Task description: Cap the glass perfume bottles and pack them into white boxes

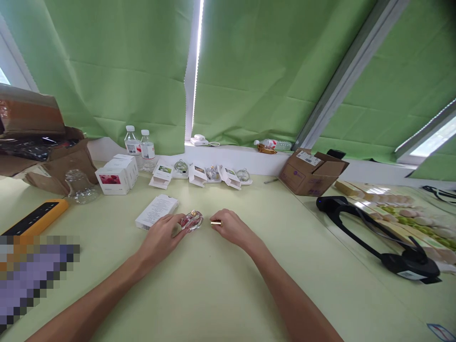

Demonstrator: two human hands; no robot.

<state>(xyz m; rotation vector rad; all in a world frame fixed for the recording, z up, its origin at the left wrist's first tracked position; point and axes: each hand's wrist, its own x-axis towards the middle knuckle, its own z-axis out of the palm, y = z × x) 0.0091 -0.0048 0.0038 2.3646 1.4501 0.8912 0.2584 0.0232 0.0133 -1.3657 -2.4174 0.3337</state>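
Observation:
My left hand (162,233) is closed on the side of a small clear round bottle (192,221) with reddish colour in it and a gold-coloured neck at the top. Just to the right, my right hand (231,227) pinches a small shiny gold cap (215,223), held apart from the bottle. Behind my left hand lies a white printed carton (157,211) on the pale green table (199,289). Further back, several opened white boxes (163,175) stand in a row, with round clear bottles (181,166) beside them.
Stacked white boxes (114,178), a clear plastic cover (81,187) and an orange power strip (39,216) are at left. Water bottles (147,148) stand behind. A cardboard box (309,173), a black headset-like device (363,237) and packed trays (409,216) occupy the right.

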